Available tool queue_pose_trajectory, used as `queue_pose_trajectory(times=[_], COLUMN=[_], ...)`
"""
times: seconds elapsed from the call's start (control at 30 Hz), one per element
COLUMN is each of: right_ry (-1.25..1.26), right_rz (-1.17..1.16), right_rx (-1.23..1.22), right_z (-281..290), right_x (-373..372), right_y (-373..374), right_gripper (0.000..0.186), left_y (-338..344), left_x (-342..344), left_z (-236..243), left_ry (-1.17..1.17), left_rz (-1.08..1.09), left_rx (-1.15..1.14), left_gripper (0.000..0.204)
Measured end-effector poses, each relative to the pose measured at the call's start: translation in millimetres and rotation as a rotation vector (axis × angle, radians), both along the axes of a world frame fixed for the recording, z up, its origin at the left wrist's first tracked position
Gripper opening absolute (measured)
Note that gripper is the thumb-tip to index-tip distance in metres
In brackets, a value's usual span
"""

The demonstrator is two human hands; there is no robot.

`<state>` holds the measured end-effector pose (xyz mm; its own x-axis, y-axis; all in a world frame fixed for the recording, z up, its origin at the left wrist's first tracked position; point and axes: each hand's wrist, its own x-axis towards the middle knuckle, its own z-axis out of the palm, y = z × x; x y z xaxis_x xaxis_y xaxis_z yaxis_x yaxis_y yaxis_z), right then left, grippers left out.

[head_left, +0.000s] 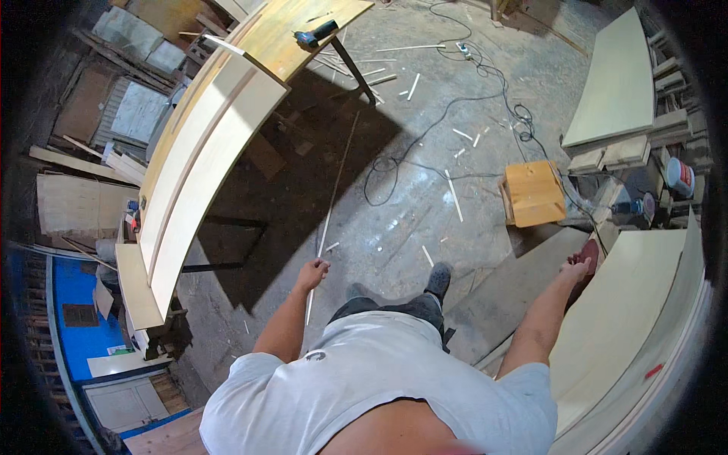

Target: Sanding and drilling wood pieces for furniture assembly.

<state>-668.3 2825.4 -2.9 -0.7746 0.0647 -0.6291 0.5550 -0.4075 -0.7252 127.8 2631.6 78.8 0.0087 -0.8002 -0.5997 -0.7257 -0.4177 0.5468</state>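
My left hand hangs over the floor in front of me with its fingers curled. A long thin wooden strip passes behind or through that hand; I cannot tell whether it is held or lies on the floor. To my right, my right hand is closed on a dark red, flat, rounded piece, whose kind I cannot make out. That hand is beside the near end of a pale wooden panel lying at my right.
At left, long pale boards lie on a workbench, with a blue cordless drill at its far end. A wooden stool, black cables and scattered wood offcuts are on the floor. Another panel rests on stacked timber.
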Motion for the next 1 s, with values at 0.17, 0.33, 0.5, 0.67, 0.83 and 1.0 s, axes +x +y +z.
queue_pose_trajectory(times=[0.17,0.33,0.5,0.67,0.83,1.0], right_ry=[0.103,-0.055,-0.1,0.0,-0.052,-0.238], right_rz=[0.39,0.657,0.996,1.147,1.311,1.468], right_rx=[-0.237,-0.317,-0.47,-0.531,-0.674,-0.858], right_z=[29,12,59,137,197,178], right_x=[135,284,392,501,641,737], right_y=[-98,-209,-335,-462,-517,-582], right_gripper=[0.03,0.056,0.062,0.063,0.068,0.059], left_y=[-8,-20,-36,-47,-123,-244], left_x=[21,69,179,327,409,462], left_z=[-14,-10,-32,-64,-30,12], left_ry=[0.082,0.018,0.014,-0.173,0.196,0.218], left_rz=[0.1,0.216,0.452,0.512,0.844,0.788], left_rx=[0.002,-0.031,-0.077,-0.297,-0.39,-0.529], left_gripper=[0.03,0.028,0.028,0.024,0.02,0.022])
